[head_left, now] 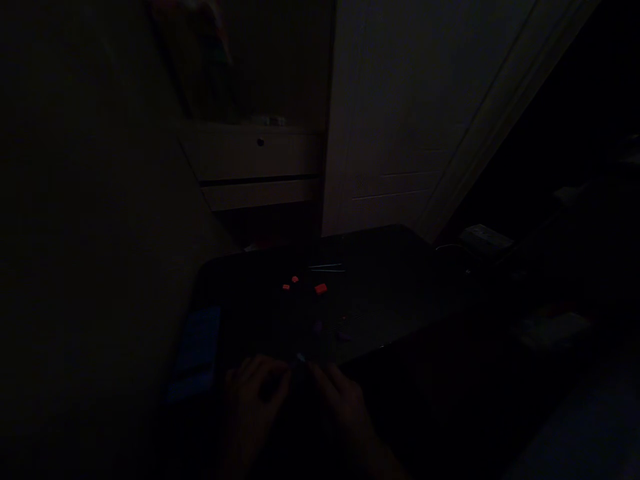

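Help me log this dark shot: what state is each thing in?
Left hand, bent, fingertips by the pale piece
Right hand, fingers pointing toward the pale piece
Pale piece, between the hands, grip unclear
Tweezers, lying down, prongs apart
Larger red block, lying on the table
Two small red blocks, lying close together
Drawer, too dark to tell if fully shut

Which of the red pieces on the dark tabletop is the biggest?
The rightmost of the three blocks, just nearer than the thin shiny strips. It looks clearly larger than the far-left piece, its close neighbour and the tiny speck.
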Motion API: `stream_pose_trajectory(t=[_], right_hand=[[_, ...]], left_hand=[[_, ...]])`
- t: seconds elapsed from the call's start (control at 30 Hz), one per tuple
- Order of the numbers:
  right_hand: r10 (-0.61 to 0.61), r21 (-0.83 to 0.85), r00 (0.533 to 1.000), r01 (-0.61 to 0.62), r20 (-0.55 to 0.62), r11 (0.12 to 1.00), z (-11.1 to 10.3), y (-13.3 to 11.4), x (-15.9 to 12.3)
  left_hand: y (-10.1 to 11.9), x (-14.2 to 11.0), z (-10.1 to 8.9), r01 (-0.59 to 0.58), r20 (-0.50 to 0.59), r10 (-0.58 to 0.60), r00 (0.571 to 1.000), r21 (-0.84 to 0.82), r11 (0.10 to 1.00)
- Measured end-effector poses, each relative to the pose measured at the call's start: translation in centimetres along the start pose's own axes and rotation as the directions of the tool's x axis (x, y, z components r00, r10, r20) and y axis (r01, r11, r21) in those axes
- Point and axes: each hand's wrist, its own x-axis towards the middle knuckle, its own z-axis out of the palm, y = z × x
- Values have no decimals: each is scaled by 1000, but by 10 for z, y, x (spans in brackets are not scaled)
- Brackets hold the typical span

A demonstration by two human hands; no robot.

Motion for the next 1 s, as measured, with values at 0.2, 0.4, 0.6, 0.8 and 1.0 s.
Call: stream_pose_trajectory(t=[0.2,0.4,0.6,0.8,1.0], right_hand=[[6,19,1000,-6,15,1000,-3,1,-7],[1,-19,999,0,51,1000,-9,-6,-6],[-55,-39,997,57,54,998,-2,-14,5],[-71,-14,994,72,78,997,-1,-14,6],[-7,-1,999,7,49,1000,3,-15,5]], left_hand=[[-2,0,-2,30,31,-29,999,-17,999],[-3,-1,-1,36,60,-34,998,-22,999],[-1,-1,-1,28,48,-27,998,-23,999],[1,0,-2,30,52,-29,998,-19,999],[2,0,-2,30,56,-28,998,-17,999]])
